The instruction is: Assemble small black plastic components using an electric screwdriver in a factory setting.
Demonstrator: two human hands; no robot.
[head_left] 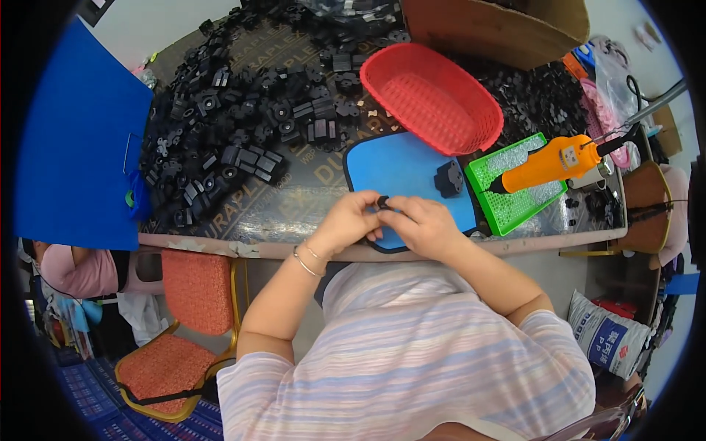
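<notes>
Over the near part of a blue mat (pixel 393 158), my two hands meet at a small black plastic part (pixel 382 202). My left hand (pixel 351 220) pinches it from the left, its bracelets showing at the wrist. From the other side, the fingers of my right hand (pixel 423 226) close on the same piece. Most of the part is hidden by the fingertips, so its full shape cannot be made out. A larger black plastic housing (pixel 448 179) stands on the mat just beyond my right hand, apart from it.
Black parts (pixel 243 140) lie heaped across the table's left. A red basket (pixel 434 95) sits beyond the mat, before a cardboard box (pixel 500 29). An orange electric screwdriver (pixel 548 163) hangs over a green tray (pixel 507 213) of small metal pieces. A blue panel (pixel 81 140) stands left.
</notes>
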